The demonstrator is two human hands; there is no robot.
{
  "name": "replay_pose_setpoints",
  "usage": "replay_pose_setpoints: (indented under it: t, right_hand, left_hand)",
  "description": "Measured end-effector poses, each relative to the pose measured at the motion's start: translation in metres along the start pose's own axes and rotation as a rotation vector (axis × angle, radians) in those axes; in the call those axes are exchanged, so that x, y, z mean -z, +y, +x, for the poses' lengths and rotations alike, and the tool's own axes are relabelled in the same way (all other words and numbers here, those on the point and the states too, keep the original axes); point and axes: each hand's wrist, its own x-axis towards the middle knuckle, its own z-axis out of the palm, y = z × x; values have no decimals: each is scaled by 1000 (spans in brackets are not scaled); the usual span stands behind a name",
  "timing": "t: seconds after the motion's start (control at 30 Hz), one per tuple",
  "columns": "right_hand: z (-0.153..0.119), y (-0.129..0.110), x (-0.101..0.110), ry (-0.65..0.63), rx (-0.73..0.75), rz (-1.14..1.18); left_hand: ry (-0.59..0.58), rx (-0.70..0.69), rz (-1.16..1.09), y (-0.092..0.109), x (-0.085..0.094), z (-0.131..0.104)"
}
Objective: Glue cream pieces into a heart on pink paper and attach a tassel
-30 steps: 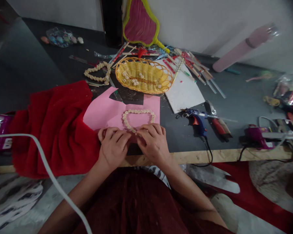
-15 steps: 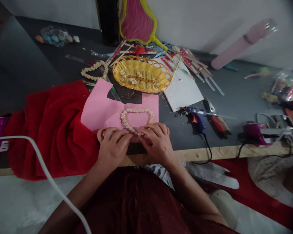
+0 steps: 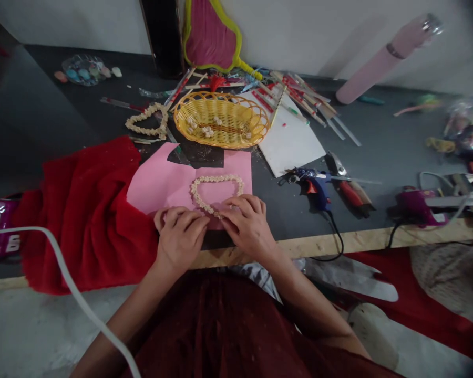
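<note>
Though I couldn't tell grips, left hand [image 3: 180,235] lay near, right hand [image 3: 247,224] touched bumpy heart [image 3: 216,179]: seemed light, breakable; sides safest hold.

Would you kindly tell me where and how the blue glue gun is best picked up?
I would take the blue glue gun by its handle, coming from the near side with the right hand, which is the closer one. It lies flat with the handle pointing toward the table's near edge; the red trigger faces left, and the cord trails off the handle's end.
</note>
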Motion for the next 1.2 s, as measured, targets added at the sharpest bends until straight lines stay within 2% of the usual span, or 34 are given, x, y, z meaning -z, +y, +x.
replay_pose_setpoints:
  t: [0.2,0.4,0.5,0.63,0.87,1.2]
  right_hand:
    - [-1,2,6,-16,-11,38]
    - [-1,6,3,34,-3,49]
    - [-1,8,-1,35,-11,63]
    - [-3,10,0,39,-37,72]
    - [-8,11,8,114,-39,57]
    - [-8,16,0,91,-42,56]
  left_hand:
    - [-60,30,11,6,5,9]
    - [-205,-31,89,16,24,32]
    - [-270,-76,94,14,27,38]
    - [-322,-144,34,5,22,46]
    - [-302,-241,25,-4,14,59]
    - [-262,-258,53,-5,6,59]
